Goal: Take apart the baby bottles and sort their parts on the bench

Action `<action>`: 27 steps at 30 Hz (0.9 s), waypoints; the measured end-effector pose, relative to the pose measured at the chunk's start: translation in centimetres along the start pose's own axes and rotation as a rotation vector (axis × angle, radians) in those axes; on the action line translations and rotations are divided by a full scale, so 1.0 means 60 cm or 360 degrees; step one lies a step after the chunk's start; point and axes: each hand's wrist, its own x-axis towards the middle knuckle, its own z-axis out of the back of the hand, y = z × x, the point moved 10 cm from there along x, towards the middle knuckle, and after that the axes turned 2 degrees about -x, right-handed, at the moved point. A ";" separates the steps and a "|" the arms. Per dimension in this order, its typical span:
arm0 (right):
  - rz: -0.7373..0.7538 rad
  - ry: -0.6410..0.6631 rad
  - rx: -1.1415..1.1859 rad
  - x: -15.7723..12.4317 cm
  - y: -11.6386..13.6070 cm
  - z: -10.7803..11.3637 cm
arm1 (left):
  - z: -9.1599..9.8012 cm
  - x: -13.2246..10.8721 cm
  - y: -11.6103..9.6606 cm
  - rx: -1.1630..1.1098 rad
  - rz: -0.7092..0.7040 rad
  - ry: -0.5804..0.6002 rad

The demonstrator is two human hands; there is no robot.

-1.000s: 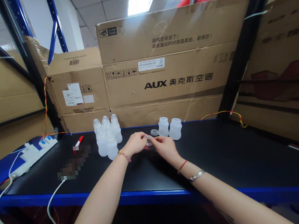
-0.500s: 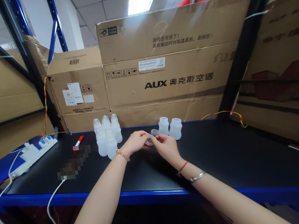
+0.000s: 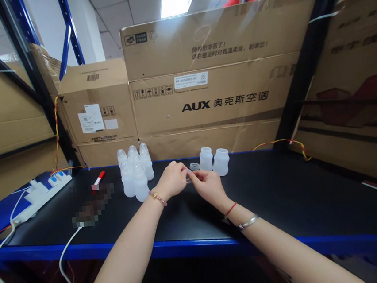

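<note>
The left hand [image 3: 172, 179] and the right hand [image 3: 209, 186] meet over the table, fingertips pinched narrow around a small clear ring [image 3: 188, 180], the left at its nine o'clock and the right at its four. How firmly each one grips cannot be told, as the fingers hide much of the ring. It could slip or spring loose if one hand lets go early or the two push unevenly, and the smooth black table [image 3: 290, 198] would probably let it slide. A second ring [image 3: 194, 166] lies just beyond, at one o'clock, where a straying knuckle might nudge it. At two o'clock stand two open bottles [image 3: 221, 164] (light-looking, so perhaps easily tipped), and a quick outward sweep of the right hand could topple them. At nine o'clock, near the left hand, a tight cluster of capped bottles [image 3: 141, 187] stands upright; a bump from the left wrist might knock several over. Farther out at nine lies a red marker [image 3: 98, 180].
</note>
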 end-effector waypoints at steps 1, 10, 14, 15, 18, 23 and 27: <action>-0.0004 -0.0027 -0.0030 0.000 0.001 0.003 | 0.000 -0.001 -0.005 0.0052 -0.0009 0.0000; -0.0043 -0.0031 0.0007 -0.004 0.010 0.002 | -0.004 -0.003 -0.004 0.0024 0.0092 0.0010; -0.0030 -0.0027 0.0004 -0.005 0.012 0.001 | -0.005 -0.003 0.002 -0.0018 0.0155 0.0042; -0.0015 -0.0020 0.0014 -0.004 0.013 0.000 | -0.005 -0.003 0.003 -0.0035 0.0167 0.0053; 0.0013 0.0016 0.0052 -0.003 0.011 -0.005 | -0.008 -0.004 0.009 -0.0119 0.0200 0.0100; 0.0094 0.0018 0.0050 0.000 0.013 -0.005 | -0.025 0.000 0.028 -0.0514 0.0251 0.0204; 0.0094 0.0053 0.0268 0.007 0.012 -0.001 | -0.031 0.006 0.035 -0.0950 0.0277 0.0227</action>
